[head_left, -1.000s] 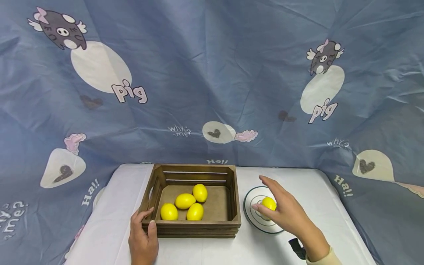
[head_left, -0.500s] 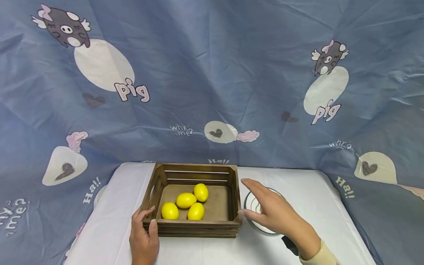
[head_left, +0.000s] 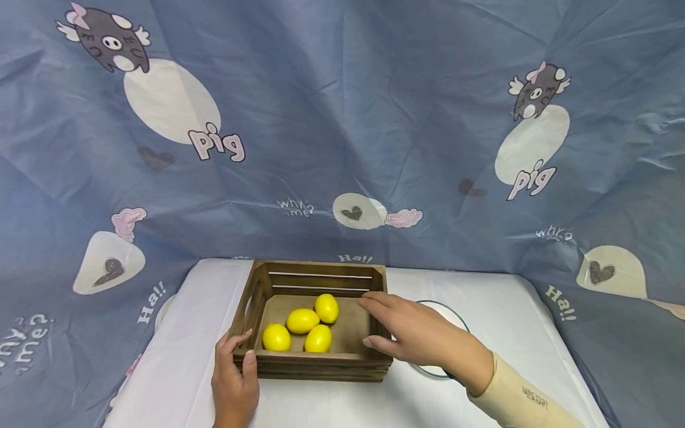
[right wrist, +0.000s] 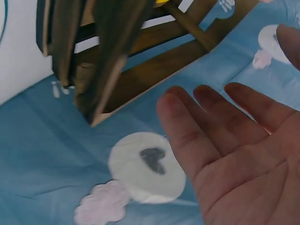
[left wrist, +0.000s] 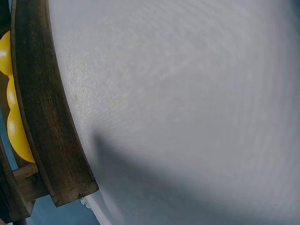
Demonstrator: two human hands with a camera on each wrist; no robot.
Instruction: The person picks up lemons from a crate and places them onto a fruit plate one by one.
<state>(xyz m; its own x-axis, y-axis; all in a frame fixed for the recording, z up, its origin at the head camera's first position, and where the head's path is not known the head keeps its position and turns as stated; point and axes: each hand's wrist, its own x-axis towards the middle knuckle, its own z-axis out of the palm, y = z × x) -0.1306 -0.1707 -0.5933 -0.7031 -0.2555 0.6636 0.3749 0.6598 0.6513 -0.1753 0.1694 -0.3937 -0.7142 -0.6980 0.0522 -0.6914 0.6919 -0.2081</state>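
Several yellow lemons (head_left: 302, 321) lie inside a brown slatted wooden crate (head_left: 321, 367), mostly toward its left half. My left hand (head_left: 235, 380) holds the crate's front left corner, fingers over the left rim and thumb against the front. Over the crate's right side, my right hand (head_left: 417, 333) reaches in from the right with its fingertips overlapping the interior. In the right wrist view the palm of this hand (right wrist: 239, 154) faces the camera, bare, with the fingers nearly straight. A round clear glass dish (head_left: 455, 315) shows partly behind the right hand, which hides its middle.
Crate and dish stand on a white-covered table (head_left: 299, 407). Right behind the table hangs a blue printed cloth (head_left: 299, 131), which also runs along both sides. The crate's back is close to this cloth.
My right hand has moved left from above the dish, where a lemon showed, to the crate's right side, fingers spread throughout. The left hand keeps its place at the corner.
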